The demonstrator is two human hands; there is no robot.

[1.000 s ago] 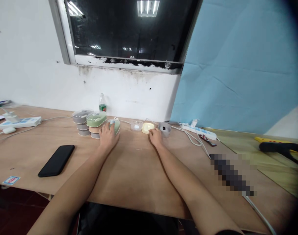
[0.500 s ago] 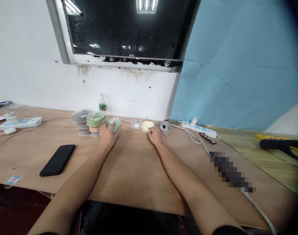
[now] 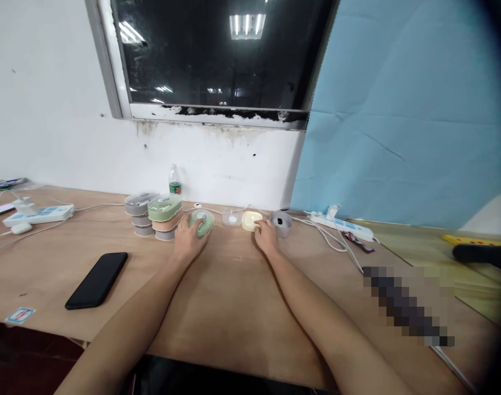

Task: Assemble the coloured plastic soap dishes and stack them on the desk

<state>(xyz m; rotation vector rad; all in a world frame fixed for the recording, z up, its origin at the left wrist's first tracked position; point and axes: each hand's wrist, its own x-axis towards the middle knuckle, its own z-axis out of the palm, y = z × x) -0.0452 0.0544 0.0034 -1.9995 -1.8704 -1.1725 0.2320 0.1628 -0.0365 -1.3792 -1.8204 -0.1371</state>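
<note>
My left hand (image 3: 187,239) is closed around a small green oval box (image 3: 204,224), thumb on its lid and fingers along its left side. The box rests on the table, just right of the stacked boxes. With thumb and fingers, my right hand (image 3: 267,237) grips the right edge of a small open cream box (image 3: 250,221). To the left of that one is a clear box or lid (image 3: 231,218) with a white spot. A grey translucent box (image 3: 281,224) with a dark mark stands behind and right of my right hand.
Stacked grey boxes (image 3: 141,204) and a green-topped stack (image 3: 164,208) stand at left, a bottle (image 3: 175,184) behind. A black phone (image 3: 97,281) lies front left. Power strips (image 3: 40,215) with cables sit on both sides. A pixelated dark object lies at right.
The green box has slid a little to the right with my left hand, away from the stacks. My right hand stays at the cream box. The camera view has shifted slightly.
</note>
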